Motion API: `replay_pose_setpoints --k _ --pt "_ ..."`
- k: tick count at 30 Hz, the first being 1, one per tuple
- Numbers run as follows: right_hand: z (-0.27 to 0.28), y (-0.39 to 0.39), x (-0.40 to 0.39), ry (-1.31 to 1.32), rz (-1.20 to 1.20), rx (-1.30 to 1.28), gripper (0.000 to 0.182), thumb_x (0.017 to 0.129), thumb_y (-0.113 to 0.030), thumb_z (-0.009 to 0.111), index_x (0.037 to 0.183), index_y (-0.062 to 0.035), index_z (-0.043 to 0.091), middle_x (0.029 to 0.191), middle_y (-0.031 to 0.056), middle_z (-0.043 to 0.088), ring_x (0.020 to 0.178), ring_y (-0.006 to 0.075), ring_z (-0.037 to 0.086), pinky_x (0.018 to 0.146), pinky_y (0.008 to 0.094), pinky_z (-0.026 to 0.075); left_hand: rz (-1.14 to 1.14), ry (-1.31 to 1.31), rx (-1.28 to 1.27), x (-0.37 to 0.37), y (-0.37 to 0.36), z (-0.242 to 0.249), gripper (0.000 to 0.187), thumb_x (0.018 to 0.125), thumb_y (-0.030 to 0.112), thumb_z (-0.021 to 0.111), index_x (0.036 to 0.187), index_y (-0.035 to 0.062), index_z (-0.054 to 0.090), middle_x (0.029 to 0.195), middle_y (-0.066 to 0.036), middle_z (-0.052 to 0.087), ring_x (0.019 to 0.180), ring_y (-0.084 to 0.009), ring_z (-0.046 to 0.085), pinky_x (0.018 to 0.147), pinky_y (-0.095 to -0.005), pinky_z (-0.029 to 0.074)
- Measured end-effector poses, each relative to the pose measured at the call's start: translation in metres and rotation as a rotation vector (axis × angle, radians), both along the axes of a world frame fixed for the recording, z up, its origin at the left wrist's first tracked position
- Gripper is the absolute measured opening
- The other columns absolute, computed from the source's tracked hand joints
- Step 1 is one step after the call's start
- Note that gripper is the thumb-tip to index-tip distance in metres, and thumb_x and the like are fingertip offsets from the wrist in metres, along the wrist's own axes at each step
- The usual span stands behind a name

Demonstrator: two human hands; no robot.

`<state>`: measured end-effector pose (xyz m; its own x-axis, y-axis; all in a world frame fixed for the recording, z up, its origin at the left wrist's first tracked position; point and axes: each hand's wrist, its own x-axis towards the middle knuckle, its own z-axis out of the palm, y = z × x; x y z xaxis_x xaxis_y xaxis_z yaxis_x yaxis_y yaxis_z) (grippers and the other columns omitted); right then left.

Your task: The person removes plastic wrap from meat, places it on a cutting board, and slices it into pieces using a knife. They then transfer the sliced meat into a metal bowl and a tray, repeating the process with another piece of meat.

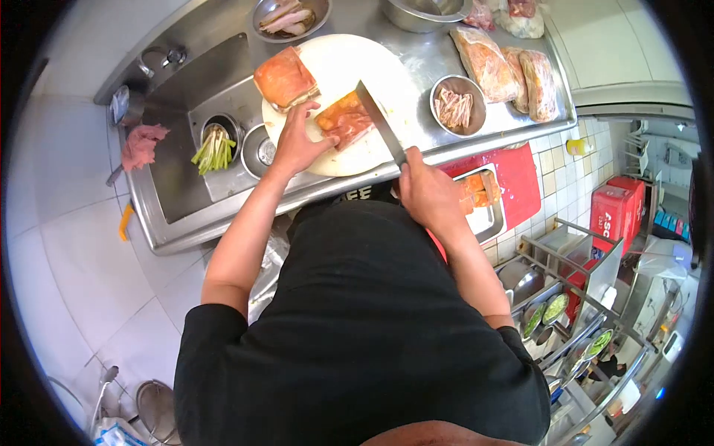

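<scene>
A kitchen knife point(383, 125) is in my right hand point(431, 189), its fingers wrapped round the handle. The blade points away from me along the right side of a reddish-brown slab of pork point(346, 119). My left hand point(299, 141) grips that slab at its left edge, thumb at the near corner and fingers at the far one. Beneath lies a round white cutting board point(357, 56). A thicker block of pork point(285, 76), skin side up, sits on the board's far left edge, just beyond my left fingertips.
Right of the board stand a steel bowl of meat strips point(454, 106) and bagged meat point(487, 63). Another bowl of meat point(288, 18) is at the back. Left is a sink point(197, 85) with green onions point(213, 151). A metal tray of pork pieces point(480, 192) sits low by my right arm.
</scene>
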<state>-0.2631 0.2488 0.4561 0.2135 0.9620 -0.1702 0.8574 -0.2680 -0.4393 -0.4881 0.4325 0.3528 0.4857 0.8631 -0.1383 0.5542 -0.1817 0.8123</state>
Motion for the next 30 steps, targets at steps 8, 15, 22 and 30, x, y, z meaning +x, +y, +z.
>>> replay_pose_setpoints --k 8,15,22,30 --pt "-0.009 0.03 -0.027 -0.161 0.182 -0.1 0.022 0.098 -0.006 0.053 0.119 0.0005 0.052 0.078 0.0214 0.074 0.072 0.0407 0.075 0.063 0.0541 0.059 -0.219 -0.02 0.146 0.018 0.005 -0.013 0.072 0.078 0.027 0.09 0.138 0.0017 0.059 0.138 -0.018 0.059 0.13 -0.0367 0.06 0.112 -0.0427 0.049" --pt "-0.001 0.041 -0.037 -0.2 0.2 -0.173 0.018 0.097 -0.004 0.052 0.115 0.0002 0.05 0.08 0.024 0.074 0.076 0.0422 0.077 0.067 0.0539 0.06 -0.197 -0.087 0.161 0.018 0.004 -0.024 0.069 0.076 0.024 0.089 0.134 -0.0003 0.061 0.131 -0.017 0.061 0.125 -0.0372 0.062 0.108 -0.0424 0.051" --pt "0.002 0.046 -0.042 -0.221 0.205 -0.222 0.014 0.097 -0.004 0.052 0.111 -0.0008 0.049 0.082 0.0251 0.074 0.078 0.0434 0.076 0.069 0.0545 0.061 -0.194 -0.082 0.117 0.018 0.009 -0.021 0.073 0.07 0.023 0.089 0.134 -0.0016 0.062 0.129 -0.017 0.063 0.122 -0.0366 0.063 0.106 -0.0424 0.052" --pt "0.015 0.056 -0.042 -0.199 0.19 -0.35 0.045 0.095 -0.025 0.077 0.115 0.0016 0.047 0.081 0.024 0.073 0.079 0.0446 0.075 0.065 0.0554 0.058 -0.197 -0.106 0.138 0.02 0.012 -0.023 0.062 0.068 0.021 0.088 0.122 0.0003 0.065 0.12 -0.016 0.065 0.116 -0.0386 0.063 0.1 -0.0466 0.053"
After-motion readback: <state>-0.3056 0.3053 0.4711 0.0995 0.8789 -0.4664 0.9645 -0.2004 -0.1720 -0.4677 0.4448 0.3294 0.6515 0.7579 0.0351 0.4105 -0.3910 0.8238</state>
